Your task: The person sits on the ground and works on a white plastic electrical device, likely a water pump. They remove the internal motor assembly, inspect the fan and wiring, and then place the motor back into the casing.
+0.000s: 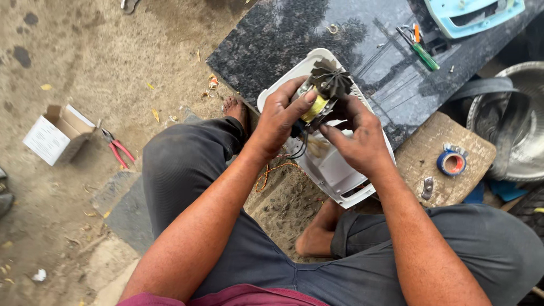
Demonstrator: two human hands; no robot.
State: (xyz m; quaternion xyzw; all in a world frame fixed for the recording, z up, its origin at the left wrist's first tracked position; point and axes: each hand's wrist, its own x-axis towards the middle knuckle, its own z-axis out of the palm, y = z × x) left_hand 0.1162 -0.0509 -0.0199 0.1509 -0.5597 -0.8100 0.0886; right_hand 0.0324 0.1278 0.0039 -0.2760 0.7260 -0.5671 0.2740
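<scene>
My left hand (281, 116) grips a small electric motor (318, 105) with yellow windings and a dark finned fan wheel (330, 82) on top. My right hand (360, 136) holds the motor from the other side, its fingers pinching near the dark wires (300, 148) that hang below. Both hands hover over a white plastic housing (334, 170) that rests between my knees and a dark stone slab (294, 34). Thin orange wire (272, 173) trails down from the housing.
Red-handled pliers (118, 150) and an open cardboard box (56, 133) lie on the sandy ground at left. A green screwdriver (424, 55) and a light blue casing (470, 14) sit on the slab. A tape roll (451, 163) rests on a wooden block; a metal bowl (510, 130) stands right.
</scene>
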